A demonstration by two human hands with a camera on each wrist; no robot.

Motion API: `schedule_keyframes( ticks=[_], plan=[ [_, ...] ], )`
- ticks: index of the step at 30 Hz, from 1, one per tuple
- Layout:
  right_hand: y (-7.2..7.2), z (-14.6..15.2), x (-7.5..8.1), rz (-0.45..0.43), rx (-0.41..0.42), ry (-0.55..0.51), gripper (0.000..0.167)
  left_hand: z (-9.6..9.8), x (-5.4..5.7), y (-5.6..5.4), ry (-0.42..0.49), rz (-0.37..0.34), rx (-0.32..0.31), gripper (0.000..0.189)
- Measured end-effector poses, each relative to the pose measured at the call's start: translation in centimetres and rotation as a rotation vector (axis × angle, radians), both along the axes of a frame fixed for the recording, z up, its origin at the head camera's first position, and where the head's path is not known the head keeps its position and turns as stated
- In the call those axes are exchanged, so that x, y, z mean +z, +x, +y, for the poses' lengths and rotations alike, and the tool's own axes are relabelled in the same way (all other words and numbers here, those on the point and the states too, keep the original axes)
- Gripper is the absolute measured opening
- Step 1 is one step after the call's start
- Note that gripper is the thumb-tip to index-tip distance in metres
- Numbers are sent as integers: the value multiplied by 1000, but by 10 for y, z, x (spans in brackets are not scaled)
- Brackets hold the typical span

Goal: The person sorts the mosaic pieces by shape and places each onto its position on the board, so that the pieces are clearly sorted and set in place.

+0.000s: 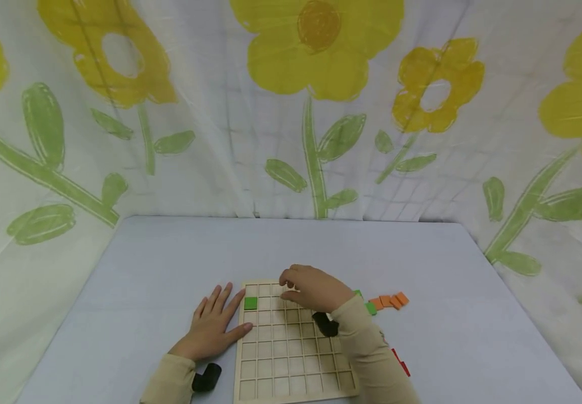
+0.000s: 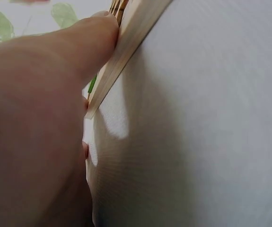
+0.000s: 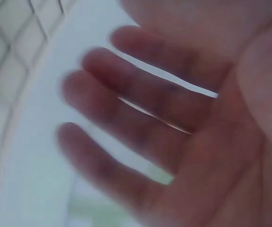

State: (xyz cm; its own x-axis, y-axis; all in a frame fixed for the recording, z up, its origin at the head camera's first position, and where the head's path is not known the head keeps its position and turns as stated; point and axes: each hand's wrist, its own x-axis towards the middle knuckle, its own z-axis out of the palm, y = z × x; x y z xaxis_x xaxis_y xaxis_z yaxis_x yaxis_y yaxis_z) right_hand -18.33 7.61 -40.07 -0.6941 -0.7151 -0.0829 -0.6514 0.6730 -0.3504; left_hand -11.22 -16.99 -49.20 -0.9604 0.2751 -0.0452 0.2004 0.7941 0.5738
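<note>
A pale wooden board (image 1: 271,350) divided into a square grid lies on the table, with one green tile (image 1: 250,303) in a cell near its upper left corner. My left hand (image 1: 212,325) is spread flat beside the board, its thumb and index fingertip at the left edge. In the left wrist view the thumb (image 2: 86,42) rests against the wooden rim (image 2: 126,47). Over the upper part of the grid hovers my right hand (image 1: 316,289), fingers loosely bent. Its fingers (image 3: 126,113) are slightly apart in the right wrist view, and nothing shows between them.
To the right of the board lie green tiles (image 1: 370,308) and several orange tiles (image 1: 385,301). Red tiles (image 1: 405,368) are nearer, partly hidden by the right sleeve (image 1: 372,353). A flower-printed curtain (image 1: 210,140) hangs behind the white table (image 1: 180,247).
</note>
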Motion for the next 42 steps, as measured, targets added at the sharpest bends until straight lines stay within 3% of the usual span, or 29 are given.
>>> schedule_keyframes(
  ticks=[6, 13, 21, 30, 36, 42],
  plan=[
    [-1, 53, 6, -10, -90, -49, 30, -1, -9, -1, 0, 40, 10, 77],
    [-9, 98, 2, -120, -306, -41, 35, -1, -1, -2, -29, -15, 3, 77],
    [-18, 113, -12, -221, -471, 57, 34, -7, -22, -3, -9, 86, 19, 76],
    [-22, 118, -31, -252, -545, 137, 29, -1, -5, 1, 30, 37, 17, 76],
    [-25, 120, -38, -222, -531, 118, 28, 1, -6, 1, 24, 61, 8, 75],
    [-24, 120, -38, -245, -529, 119, 30, 2, -4, 0, 12, 21, 8, 75]
  ],
)
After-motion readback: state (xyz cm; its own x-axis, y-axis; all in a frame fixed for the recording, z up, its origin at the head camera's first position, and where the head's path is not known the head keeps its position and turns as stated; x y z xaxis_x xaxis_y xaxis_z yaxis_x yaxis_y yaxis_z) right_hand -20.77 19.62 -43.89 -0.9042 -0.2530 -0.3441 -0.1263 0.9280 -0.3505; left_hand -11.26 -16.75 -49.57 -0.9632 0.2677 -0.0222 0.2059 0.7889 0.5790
